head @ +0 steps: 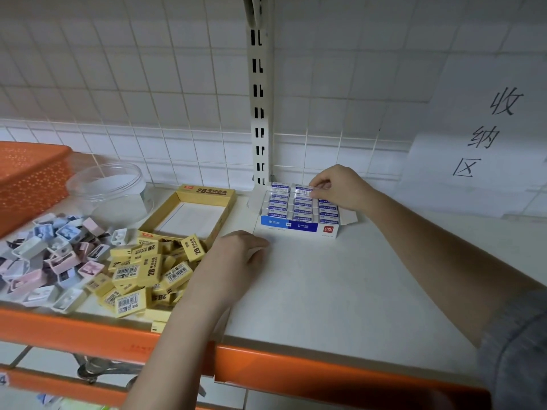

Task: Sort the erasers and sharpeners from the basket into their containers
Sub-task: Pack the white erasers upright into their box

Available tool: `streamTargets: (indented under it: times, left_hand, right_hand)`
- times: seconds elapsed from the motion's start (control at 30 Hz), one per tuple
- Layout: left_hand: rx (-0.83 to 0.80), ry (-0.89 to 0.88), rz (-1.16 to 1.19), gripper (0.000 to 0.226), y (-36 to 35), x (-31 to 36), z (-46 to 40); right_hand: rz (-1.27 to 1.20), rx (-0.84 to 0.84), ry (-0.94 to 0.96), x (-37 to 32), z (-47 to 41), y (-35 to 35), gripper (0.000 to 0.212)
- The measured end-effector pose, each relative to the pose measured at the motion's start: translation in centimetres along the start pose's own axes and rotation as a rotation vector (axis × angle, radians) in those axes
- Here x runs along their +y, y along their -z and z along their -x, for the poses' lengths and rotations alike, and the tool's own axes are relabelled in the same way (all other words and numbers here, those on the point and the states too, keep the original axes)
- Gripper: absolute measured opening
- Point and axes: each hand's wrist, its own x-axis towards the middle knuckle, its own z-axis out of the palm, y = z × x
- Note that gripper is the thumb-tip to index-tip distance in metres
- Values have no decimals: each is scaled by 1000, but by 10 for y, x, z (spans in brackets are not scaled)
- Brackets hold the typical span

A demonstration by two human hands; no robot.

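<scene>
the right hand (340, 186) pinches a white eraser (303, 190) at the blue box's (296, 226) 12 o'clock edge; the left hand (239, 255) rests with relaxed fingers at 3 o'clock of the yellow erasers (148, 273).

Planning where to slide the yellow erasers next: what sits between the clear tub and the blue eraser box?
In the head view, the open yellow box lies between the clear tub and the blue eraser box; its floor is bare.

On my shelf (340, 291), the basket (29, 179) sits far left, a round tub (109, 187) just right of it. Sharpeners (50, 255) and boxed erasers (148, 276) lie heaped in front. An open tray (189, 214) sits centre, the filled eraser box (299, 214) to its right.
</scene>
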Motion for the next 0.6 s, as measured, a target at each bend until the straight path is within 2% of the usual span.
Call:
streamTargets:
  times: [0.27,0.43,0.53,0.6]
  left_hand:
    - [5,15,10,30,3,-1,-5]
    - [2,54,19,30,8,-6,-8]
    - [12,114,4,29,13,-12,-11]
    - [-11,150,-20,29,17,-14,-13]
  right_hand:
    - [8,-9,10,-3,-3,3,22]
    - [51,-16,-27,-4,3,9,47]
    - [157,78,-15,-10,25,5,46]
    - [153,64,11,-17,44,-4,49]
